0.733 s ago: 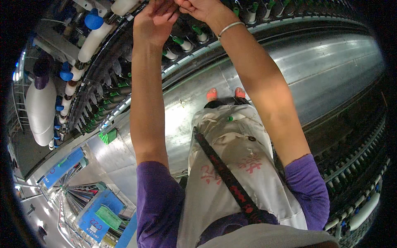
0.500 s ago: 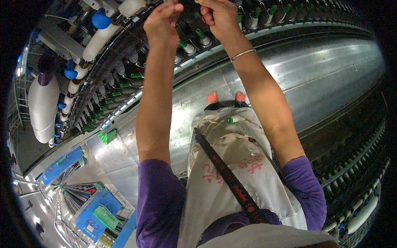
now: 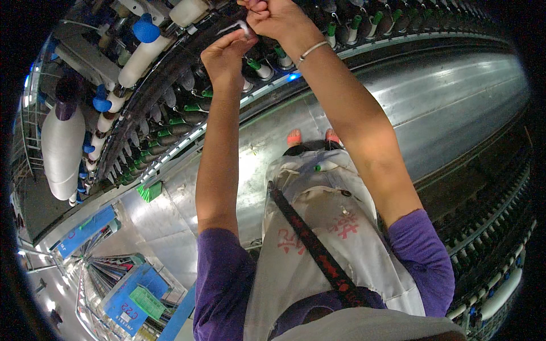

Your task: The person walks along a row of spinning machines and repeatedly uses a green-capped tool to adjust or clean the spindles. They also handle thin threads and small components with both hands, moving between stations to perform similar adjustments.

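Both my hands are raised at the top of the view, in front of a spinning machine's row of bobbins. My left hand (image 3: pixel 225 61) is closed, thumb and finger pinching a white fibre strand (image 3: pixel 245 27), whose loose tuft shows at the fingertips. Just above it, my right hand (image 3: pixel 281 21) has its fingers curled together; its fingertips lie at the picture's edge, and what they hold cannot be made out. Below the hands stand green-topped bobbins (image 3: pixel 260 69) with white yarn, along the machine's rail.
Large white roving bobbins (image 3: pixel 63 150) hang at the left beside blue holders (image 3: pixel 146 28). A metal floor (image 3: pixel 432 113) runs along the machine. Another row of spindles (image 3: pixel 489 210) stands at the right. My white apron (image 3: pixel 341 267) carries a green-tipped tube (image 3: pixel 326 166).
My right hand has moved left and up, close over my left hand. The left hand has dropped slightly, and white fibre now shows at its fingertips. A blue light appears on the rail.
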The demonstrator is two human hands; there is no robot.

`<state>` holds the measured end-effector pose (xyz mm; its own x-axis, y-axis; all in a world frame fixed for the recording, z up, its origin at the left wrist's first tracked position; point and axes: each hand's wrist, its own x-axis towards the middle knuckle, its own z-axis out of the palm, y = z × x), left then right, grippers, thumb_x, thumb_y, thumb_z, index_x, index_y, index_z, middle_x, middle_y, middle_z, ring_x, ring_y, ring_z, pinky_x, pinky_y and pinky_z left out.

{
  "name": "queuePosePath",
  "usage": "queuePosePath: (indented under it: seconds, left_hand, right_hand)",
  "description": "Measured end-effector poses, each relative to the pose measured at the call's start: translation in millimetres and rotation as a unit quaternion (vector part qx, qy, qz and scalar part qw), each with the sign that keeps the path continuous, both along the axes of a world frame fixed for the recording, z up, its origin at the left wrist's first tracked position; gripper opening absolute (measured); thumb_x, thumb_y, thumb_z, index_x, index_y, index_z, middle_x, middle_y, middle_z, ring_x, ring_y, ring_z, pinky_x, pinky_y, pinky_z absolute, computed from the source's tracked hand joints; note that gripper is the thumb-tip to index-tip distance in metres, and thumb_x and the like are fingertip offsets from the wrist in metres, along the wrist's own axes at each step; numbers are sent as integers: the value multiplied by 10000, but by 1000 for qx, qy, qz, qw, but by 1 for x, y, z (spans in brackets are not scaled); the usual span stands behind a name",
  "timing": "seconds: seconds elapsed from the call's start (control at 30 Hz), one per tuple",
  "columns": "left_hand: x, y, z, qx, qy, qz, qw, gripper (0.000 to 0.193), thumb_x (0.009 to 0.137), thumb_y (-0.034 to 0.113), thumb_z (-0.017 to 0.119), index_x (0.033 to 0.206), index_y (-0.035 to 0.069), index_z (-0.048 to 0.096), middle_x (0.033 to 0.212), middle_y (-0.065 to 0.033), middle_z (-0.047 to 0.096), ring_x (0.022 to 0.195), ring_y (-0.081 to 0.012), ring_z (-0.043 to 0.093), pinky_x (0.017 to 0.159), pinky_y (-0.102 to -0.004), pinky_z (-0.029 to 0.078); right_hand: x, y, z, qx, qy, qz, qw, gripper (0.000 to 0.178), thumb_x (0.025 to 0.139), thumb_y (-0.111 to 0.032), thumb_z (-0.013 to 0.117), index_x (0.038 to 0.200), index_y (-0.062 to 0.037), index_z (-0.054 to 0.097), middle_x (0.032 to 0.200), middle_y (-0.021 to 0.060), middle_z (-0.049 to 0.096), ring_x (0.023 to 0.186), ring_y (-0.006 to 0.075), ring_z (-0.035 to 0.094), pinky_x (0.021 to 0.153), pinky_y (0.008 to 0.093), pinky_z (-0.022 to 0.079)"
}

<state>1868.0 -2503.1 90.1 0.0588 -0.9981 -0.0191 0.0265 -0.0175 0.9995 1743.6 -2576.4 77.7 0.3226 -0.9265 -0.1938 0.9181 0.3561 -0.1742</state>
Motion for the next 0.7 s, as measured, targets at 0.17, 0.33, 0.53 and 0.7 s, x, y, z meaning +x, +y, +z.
queuePosePath:
  seconds: [0.17, 0.33, 0.53, 0.7]
  left_hand:
    - [6, -34, 3, 65, 387, -115, 913, 246, 897, 22, 493, 1111, -69, 570, 1171, -186, 598, 1145, -280, 560, 915, -336, 479]
    - [-32, -29, 37, -9, 310, -209, 927, 174, 884, 104, 590, 1008, -17, 610, 952, -109, 653, 874, -225, 621, 836, -316, 494]
    - [-103, 127, 48, -514, -134, -327, 781, 197, 620, 60, 661, 813, 91, 645, 765, -52, 631, 800, -228, 612, 705, -357, 490]
    - [-51, 154, -35, -228, -400, -421, 782, 219, 729, 106, 616, 936, 130, 683, 839, -85, 652, 858, -282, 632, 741, -374, 507]
  right_hand:
    - [-9, 3, 2, -89, 22, 30, 995, 177, 937, -106, 511, 807, 12, 536, 547, 4, 448, 406, 101, 347, 411, 225, 325]
    - [-67, 89, 12, -465, 671, -234, 528, 269, 840, 38, 600, 1098, -17, 651, 827, 22, 627, 600, 83, 537, 555, 241, 456]
    - [-118, 192, -60, -105, 291, -164, 937, 105, 885, -137, 584, 941, -50, 597, 704, -1, 517, 633, 110, 484, 625, 247, 414]
    - [-97, 225, -92, 97, 215, -57, 970, 85, 914, -112, 586, 946, -33, 580, 534, -52, 374, 413, 47, 306, 380, 199, 246]
